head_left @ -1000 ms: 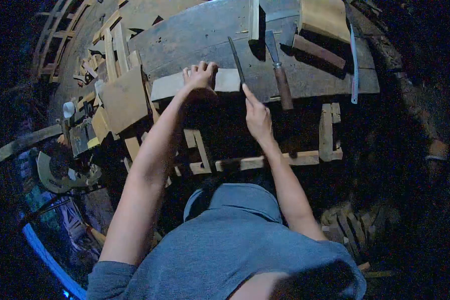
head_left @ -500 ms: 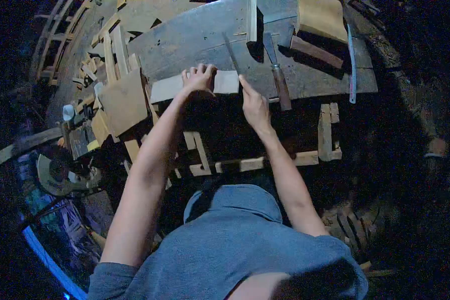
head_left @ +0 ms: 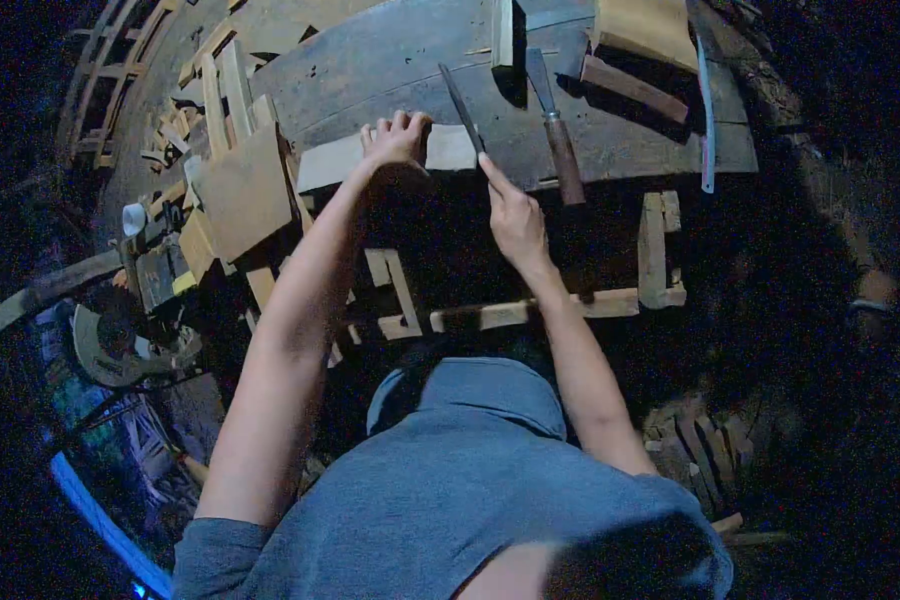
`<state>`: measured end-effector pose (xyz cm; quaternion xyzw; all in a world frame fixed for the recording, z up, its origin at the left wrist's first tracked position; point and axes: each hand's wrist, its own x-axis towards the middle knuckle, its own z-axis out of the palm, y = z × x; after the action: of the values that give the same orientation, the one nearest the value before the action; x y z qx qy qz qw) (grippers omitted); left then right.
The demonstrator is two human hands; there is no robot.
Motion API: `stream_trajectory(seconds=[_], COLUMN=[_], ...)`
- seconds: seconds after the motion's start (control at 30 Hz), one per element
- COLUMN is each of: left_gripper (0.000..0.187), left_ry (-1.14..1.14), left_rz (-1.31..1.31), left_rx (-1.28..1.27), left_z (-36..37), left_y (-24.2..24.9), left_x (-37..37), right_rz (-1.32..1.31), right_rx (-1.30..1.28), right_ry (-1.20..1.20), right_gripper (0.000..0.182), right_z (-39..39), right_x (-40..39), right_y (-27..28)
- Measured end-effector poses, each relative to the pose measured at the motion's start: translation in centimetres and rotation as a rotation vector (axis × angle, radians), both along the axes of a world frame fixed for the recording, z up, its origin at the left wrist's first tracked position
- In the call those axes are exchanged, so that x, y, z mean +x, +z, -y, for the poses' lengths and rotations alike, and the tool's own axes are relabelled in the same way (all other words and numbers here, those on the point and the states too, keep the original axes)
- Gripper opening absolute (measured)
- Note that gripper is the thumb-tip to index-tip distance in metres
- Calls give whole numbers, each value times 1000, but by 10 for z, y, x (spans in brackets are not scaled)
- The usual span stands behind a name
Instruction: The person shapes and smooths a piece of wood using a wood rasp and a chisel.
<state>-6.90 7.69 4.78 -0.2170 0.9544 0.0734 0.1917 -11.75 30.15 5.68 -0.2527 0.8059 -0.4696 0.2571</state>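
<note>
A pale wooden block (head_left: 453, 148) lies along the near edge of the workbench (head_left: 370, 80). My left hand (head_left: 397, 142) grips it from above near its middle, fingers bent over the far side. My right hand (head_left: 516, 222) is closed round the near end of a long, dark, narrow file (head_left: 459, 101), with its forefinger stretched along the tool. The file slants away across the block's right end, apparently against it. Its handle is hidden in my hand. To the right lies a chisel (head_left: 564, 160) with a brown wooden handle, apart from both hands.
A ruler (head_left: 706, 115) lies at the bench's right edge, beside a large wooden block (head_left: 645, 30) and a reddish wood strip (head_left: 634, 90). Another upright piece (head_left: 507, 45) stands behind the file. Leftward are a flat board (head_left: 242, 195), offcuts and a tape roll (head_left: 134, 219).
The file was blurred and now shows sharply, its far tip slightly farther left. My right hand has moved only a little. My left hand still holds the block, and the view has shifted slightly.
</note>
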Motion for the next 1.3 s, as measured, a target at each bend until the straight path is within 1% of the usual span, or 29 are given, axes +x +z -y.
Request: stream_trajectory(seconds=[0.13,0.2,0.23,0.27,0.37,0.4,0.43,0.47,0.5,0.53,0.6,0.67,0.73,0.8,0.83,0.9,0.93,1.0,1.07,1.13,1.17,1.23,1.3], left_gripper=[89,92,96,96,98,98,99,99,98,98,99,99,100,102,102,101,101,100,98,95,95,92,91], left_ry=[-12,12,4,10,-16,-17,-21,-29,11,14,4,0,-13,2,23,49,52,12,18,17,15,53,38], left_rz=[-30,55,58,64,45,40,-1,-45,37,31,55,37,-30,-17,15,74,76,36,-7,-14,-24,38,39], left_rx=[18,-43,-30,-27,-20,-19,-27,-39,-44,-48,3,-6,5,-22,-22,21,23,-2,-5,-21,-27,8,-11], left_z=[1,6,9,9,7,9,10,13,6,6,6,6,11,6,4,4,7,7,3,-4,-6,-3,1], left_y=[4,-5,-10,-6,-2,-10,-17,-21,-9,-2,-3,-9,-13,-11,-10,-3,2,-4,-3,8,10,10,11], left_x=[-3,-7,-7,-7,-6,-3,1,0,-5,-10,-6,-1,-1,-3,-6,-8,-11,-6,-4,-4,-6,-8,-12], right_rz=[-53,-34,-62,-86,-54,-50,42,37,4,-25,9,55,11,-21,-26,-36,-34,-70,-85,-147,-158,-87,-80], right_rx=[20,14,-9,-30,-41,-54,58,51,36,26,87,61,67,-34,-40,89,90,43,89,-140,-146,9,30], right_ry=[45,24,-17,-54,-8,10,27,21,9,5,19,12,34,25,23,10,12,-9,28,-10,-11,-12,-9], right_gripper=[38,38,37,36,37,38,38,38,38,38,38,38,38,38,38,37,37,37,38,38,38,37,37], right_z=[19,10,2,-1,13,18,22,20,17,12,6,6,16,23,19,9,12,12,25,33,28,15,16], right_x=[-27,-16,-4,2,-14,-21,-29,-27,-24,-18,-11,-10,-21,-23,-20,-8,-8,-6,-16,-20,-19,-7,-7], right_y=[-18,-2,1,2,-14,-6,3,2,1,-1,12,11,4,2,3,18,14,9,-1,-10,-6,4,4])
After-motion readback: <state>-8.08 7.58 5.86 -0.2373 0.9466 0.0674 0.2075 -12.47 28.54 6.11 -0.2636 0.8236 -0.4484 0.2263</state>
